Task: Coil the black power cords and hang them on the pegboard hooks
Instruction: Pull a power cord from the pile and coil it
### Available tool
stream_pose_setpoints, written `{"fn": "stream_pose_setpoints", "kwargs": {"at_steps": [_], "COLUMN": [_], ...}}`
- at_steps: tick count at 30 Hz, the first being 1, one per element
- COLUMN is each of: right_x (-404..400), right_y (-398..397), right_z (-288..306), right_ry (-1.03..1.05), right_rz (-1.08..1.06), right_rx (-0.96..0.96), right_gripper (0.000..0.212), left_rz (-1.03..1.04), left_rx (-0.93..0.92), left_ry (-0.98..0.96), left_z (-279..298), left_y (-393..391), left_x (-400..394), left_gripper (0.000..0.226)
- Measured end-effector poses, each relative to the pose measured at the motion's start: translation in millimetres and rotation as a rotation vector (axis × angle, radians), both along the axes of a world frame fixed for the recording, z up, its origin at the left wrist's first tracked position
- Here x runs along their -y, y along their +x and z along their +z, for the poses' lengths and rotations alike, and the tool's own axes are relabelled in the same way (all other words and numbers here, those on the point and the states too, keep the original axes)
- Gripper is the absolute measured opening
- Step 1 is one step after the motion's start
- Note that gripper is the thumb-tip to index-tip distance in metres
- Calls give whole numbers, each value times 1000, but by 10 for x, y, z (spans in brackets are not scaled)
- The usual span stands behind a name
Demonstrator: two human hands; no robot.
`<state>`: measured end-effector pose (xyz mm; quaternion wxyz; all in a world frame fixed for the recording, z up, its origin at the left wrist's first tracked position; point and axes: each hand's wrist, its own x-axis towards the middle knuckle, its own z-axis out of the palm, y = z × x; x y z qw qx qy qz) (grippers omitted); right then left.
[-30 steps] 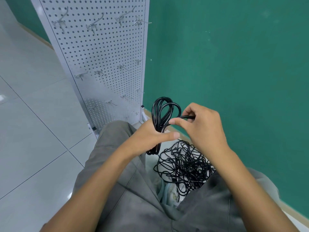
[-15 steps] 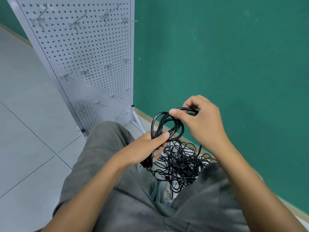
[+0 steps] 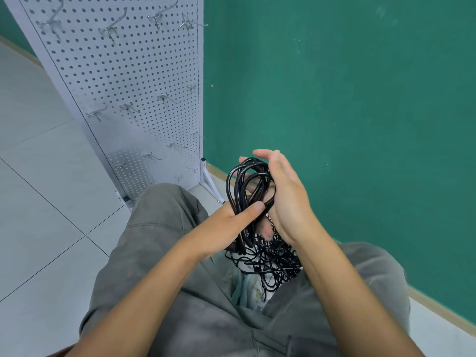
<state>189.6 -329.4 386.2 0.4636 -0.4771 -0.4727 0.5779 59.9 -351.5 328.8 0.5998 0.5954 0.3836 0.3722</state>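
Left hand [image 3: 229, 222]: gripped the coiled cord [image 3: 247, 186], thumb across its strands.
Right hand [image 3: 286, 194]: fingers straight, flat against the loops.
Risk: coil could spring apart, snagging the tangled cords [image 3: 270, 261] on the floor below.
Pegboard [image 3: 123, 73]: hooks bare.

Left hand [image 3: 229, 222] gripping coiled black cord [image 3: 247, 191] at frame centre; right hand [image 3: 286, 199] lying flat against it; pegboard [image 3: 134, 81] standing upper left.

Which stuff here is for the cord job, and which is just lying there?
For the job: coiled black cord, tangled cords, pegboard, hooks, left hand, right hand.
Just there: pale cloth, green wall.
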Motion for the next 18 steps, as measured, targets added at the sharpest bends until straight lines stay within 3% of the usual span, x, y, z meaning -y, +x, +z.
{"fn": "stream_pose_setpoints", "kwargs": {"at_steps": [3,5,10,14,16,18], "right_x": [-61,-108,-121,-78,-83,-116], "right_y": [-2,22,156,166,162,181], "right_z": [-18,-28,-20,-25,-44,-63], "right_ry": [168,252,189,119,141,184], "right_rz": [-4,-16,65,122,51,-20], "right_rx": [314,454,373,251,300,441], "right_gripper": [25,22,17,9,11,16], "left_rz": [-56,-88,-213,-230,-134,33], "left_rx": [45,109,190,147,112,86], "left_ry": [-17,-63,-180,-211,-147,-99], "left_z": [-22,-17,-60,-49,-26,-2], "left_y": [6,-4,13,-18,-12,51], "left_x": [5,4,16,9,-9,-17], "left_gripper": [56,49,16,21,22,41]}}
